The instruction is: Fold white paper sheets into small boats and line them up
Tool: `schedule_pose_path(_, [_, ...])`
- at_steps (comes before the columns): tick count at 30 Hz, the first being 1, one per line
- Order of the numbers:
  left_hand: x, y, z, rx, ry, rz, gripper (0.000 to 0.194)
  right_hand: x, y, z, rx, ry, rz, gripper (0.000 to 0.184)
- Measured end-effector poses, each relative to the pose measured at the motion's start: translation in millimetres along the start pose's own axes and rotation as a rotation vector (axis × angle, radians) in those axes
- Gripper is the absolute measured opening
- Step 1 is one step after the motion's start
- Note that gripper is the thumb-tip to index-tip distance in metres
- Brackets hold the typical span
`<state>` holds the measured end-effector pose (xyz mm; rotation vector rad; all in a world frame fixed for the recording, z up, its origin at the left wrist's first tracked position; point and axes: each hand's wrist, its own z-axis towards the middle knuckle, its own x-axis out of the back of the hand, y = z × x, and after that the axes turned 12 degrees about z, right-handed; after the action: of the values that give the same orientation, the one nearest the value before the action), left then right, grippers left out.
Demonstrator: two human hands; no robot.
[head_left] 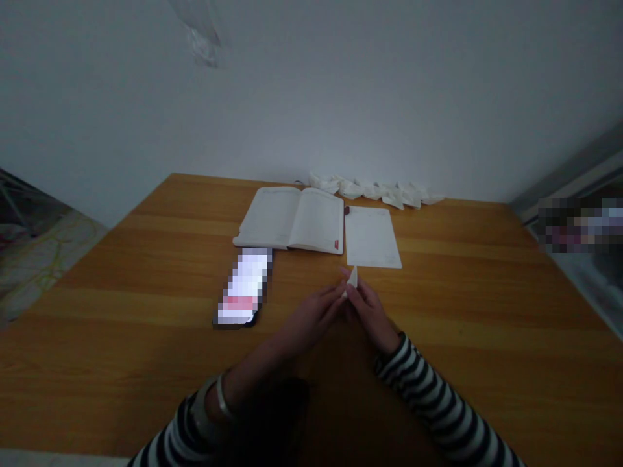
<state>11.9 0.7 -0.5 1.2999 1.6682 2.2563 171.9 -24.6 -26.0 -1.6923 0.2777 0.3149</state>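
Both of my hands meet over the middle of the wooden table (pixel 121 292). My left hand (pixel 311 318) and my right hand (pixel 372 314) pinch a small folded piece of white paper (pixel 351 279) between their fingertips, its point sticking upward. Both arms wear black-and-white striped sleeves, and a bracelet sits on my left wrist. Just beyond the hands lies a loose white sheet (pixel 372 237), and to its left an open notebook (pixel 292 217) with blank pages.
A phone (pixel 242 288) with a lit screen lies left of my hands. Several folded white paper shapes (pixel 374 188) stand in a row along the table's far edge by the wall. A window ledge shows at the right.
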Motion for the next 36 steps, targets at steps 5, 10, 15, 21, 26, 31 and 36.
schedule_pose_path(5, [3.9, 5, 1, -0.011, -0.041, -0.063, 0.037, 2, 1, 3, 0.044, -0.023, -0.053, 0.06])
schedule_pose_path(10, [3.7, 4, 1, 0.011, -0.036, -0.087, 0.036, 4, 0, 3, 0.121, -0.098, -0.142, 0.045])
schedule_pose_path(15, [-3.3, -6, -4, 0.079, 0.021, 0.189, 0.048, 5, 8, 2, 0.257, -0.168, -0.435, 0.033])
schedule_pose_path(21, [-8.2, -14, -14, 0.033, -0.012, 0.559, 0.054, -9, 21, -7, 0.29, 0.002, -0.554, 0.037])
schedule_pose_path(26, [-10.1, -11, -14, -0.001, -0.06, 0.715, 0.048, -16, 17, -10, 0.252, 0.036, -0.488, 0.035])
schedule_pose_path(31, [-14.6, -9, -12, -0.141, 0.039, 0.744, 0.056, -16, 14, -10, 0.285, 0.129, -0.448, 0.058])
schedule_pose_path(36, [-12.9, -10, -10, -0.157, 0.073, 0.589, 0.059, -11, 16, -7, 0.298, 0.108, -0.356, 0.052])
